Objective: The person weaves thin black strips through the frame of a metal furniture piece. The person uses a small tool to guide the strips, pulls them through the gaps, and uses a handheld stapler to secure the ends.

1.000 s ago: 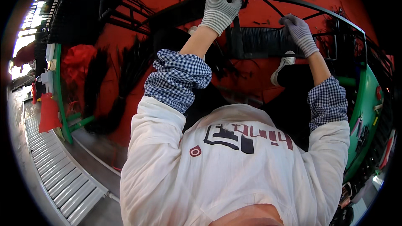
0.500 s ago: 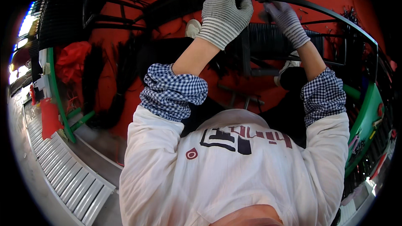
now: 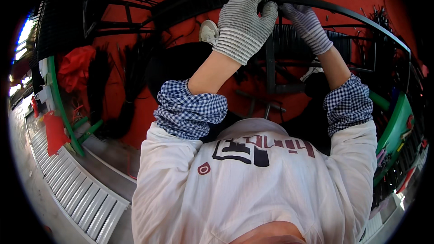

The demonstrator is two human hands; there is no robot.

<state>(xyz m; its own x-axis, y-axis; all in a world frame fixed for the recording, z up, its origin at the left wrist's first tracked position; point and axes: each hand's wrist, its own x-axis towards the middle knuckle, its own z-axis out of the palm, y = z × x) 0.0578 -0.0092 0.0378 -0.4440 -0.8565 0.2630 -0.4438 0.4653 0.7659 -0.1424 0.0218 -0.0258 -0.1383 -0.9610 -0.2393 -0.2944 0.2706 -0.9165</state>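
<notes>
A black metal frame, partly covered with black woven strips, spans the top of the view in front of me. My left hand, in a grey-and-white striped knit glove, is closed round a joint of its bar, thumb below and fingers over the top. Just right of that joint is my right hand in a matching glove. Its fingers are bent in under the bar and partly hidden; whatever they pinch does not show. Below the hands a black upright of the frame comes down towards my knees.
Bundles of long black strips lie on the red floor covering at left, beside a crumpled red bag. Green-framed pieces stand at left and right. A white slatted panel lies lower left.
The frame and my left hand have dropped slightly in view. My right hand has come closer to the joint, its fingers now tucked under the bar; earlier they were blurred by motion.
</notes>
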